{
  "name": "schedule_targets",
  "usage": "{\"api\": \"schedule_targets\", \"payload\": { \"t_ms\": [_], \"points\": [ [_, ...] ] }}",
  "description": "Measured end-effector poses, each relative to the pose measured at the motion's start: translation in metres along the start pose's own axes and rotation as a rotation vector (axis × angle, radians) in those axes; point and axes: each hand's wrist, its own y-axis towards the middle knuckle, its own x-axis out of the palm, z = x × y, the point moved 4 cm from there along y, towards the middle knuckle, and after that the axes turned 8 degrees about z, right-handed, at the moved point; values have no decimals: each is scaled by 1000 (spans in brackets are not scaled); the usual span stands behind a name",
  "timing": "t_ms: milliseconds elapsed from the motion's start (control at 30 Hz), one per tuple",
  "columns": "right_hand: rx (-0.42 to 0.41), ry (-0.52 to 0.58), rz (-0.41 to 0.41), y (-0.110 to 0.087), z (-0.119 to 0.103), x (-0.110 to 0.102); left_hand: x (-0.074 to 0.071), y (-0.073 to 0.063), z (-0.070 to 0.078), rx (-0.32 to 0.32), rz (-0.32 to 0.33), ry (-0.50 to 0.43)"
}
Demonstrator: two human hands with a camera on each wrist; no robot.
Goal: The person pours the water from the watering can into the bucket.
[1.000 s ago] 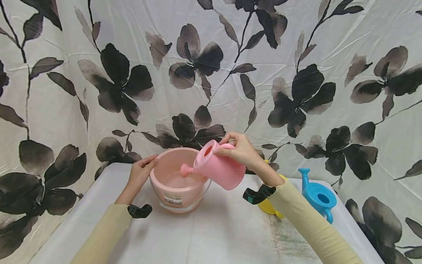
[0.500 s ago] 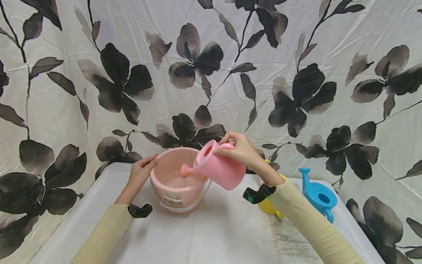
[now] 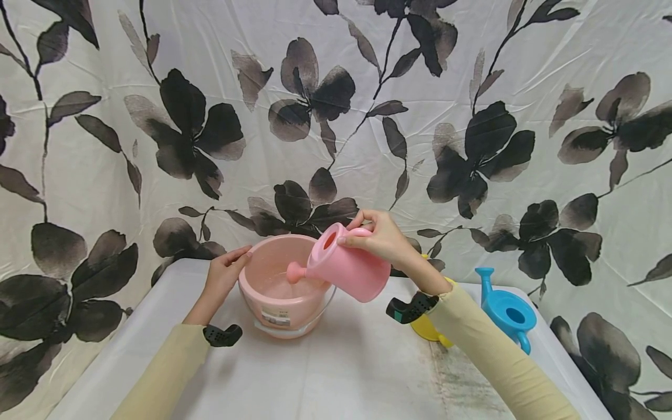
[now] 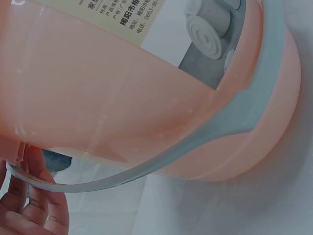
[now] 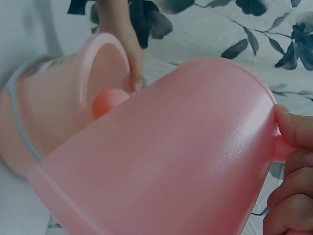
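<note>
My right hand (image 3: 385, 238) grips the handle of a pink watering can (image 3: 357, 267), thumb near the can's top edge. The can is tilted to the left, its round-headed spout over the opening of a light pink bucket (image 3: 283, 309). Some water shows at the bottom of the bucket. At the bucket's left side my left hand (image 3: 224, 274) holds the rim, fingers curled below it by the handle joint in the left wrist view. The bucket stands upright, its grey-white carrying handle (image 4: 146, 169) hanging down along the front. In the right wrist view the can's body (image 5: 161, 147) hides part of the bucket.
A blue watering can (image 3: 506, 315) stands at the right of the white table (image 3: 336, 373). Something yellow (image 3: 426, 328) is partly hidden behind my right forearm. A floral cloth (image 3: 367, 146) hangs behind the table. A stained patch (image 3: 467, 379) marks the table's front right.
</note>
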Motion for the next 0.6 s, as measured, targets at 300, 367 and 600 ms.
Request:
{"api": "schedule_targets", "payload": {
  "t_ms": [300,367,600],
  "points": [
    [-14,-15,5,1,-1,1,1,1,0,-2,-1,-7],
    [-14,-14,4,2,-1,1,1,1,0,1,-2,-5],
    [-19,-16,2,1,-2,0,1,0,0,1,-4,0]
  ]
}}
